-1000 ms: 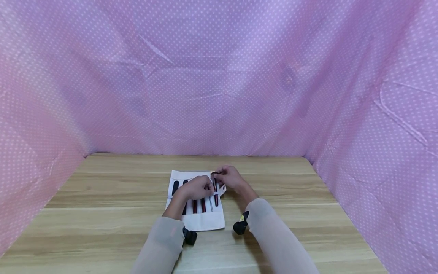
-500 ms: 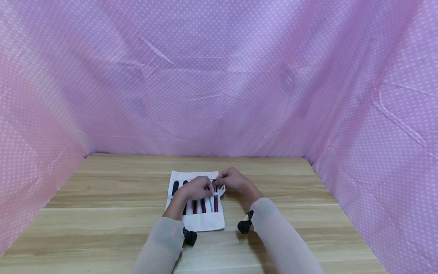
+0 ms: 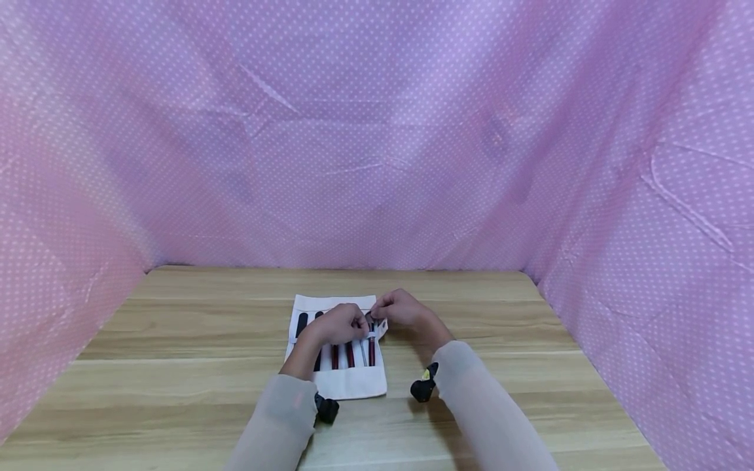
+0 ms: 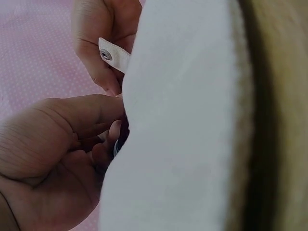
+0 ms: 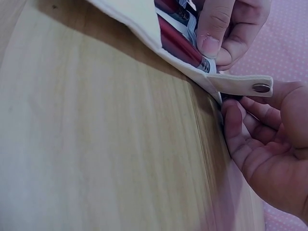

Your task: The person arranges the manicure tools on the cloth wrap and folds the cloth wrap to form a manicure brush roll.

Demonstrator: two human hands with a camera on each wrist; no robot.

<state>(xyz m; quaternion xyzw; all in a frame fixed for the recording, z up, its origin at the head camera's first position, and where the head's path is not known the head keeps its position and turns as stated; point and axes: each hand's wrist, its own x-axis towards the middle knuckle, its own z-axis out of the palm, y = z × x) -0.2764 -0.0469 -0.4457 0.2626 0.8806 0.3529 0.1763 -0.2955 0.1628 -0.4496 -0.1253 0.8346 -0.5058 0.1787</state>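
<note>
A white fabric tool roll (image 3: 353, 386) lies spread on the table, with several slim tools side by side in it. My left hand (image 3: 341, 323) reaches across it and pinches the elastic band (image 5: 212, 64) between thumb and finger. The rightmost red-handled tool (image 3: 372, 353) passes under this band, its lower end in the pocket. At its dark upper end my right hand (image 3: 400, 307) holds it with the fingertips; that end is mostly hidden. A snap strap (image 5: 243, 85) sticks out from the roll's right edge, beside my right fingers.
Black-handled tools (image 3: 302, 323) sit at the roll's left side. Wooden tabletop (image 3: 501, 340) surrounds the roll. A pink dotted cloth (image 3: 377, 163) hangs behind and at both sides. Each wrist carries a small black camera (image 3: 422, 390).
The right hand has moved slightly down with the red-handled tool, which has slid down into the pocket and now lines up with the others. The left hand has stayed in place.
</note>
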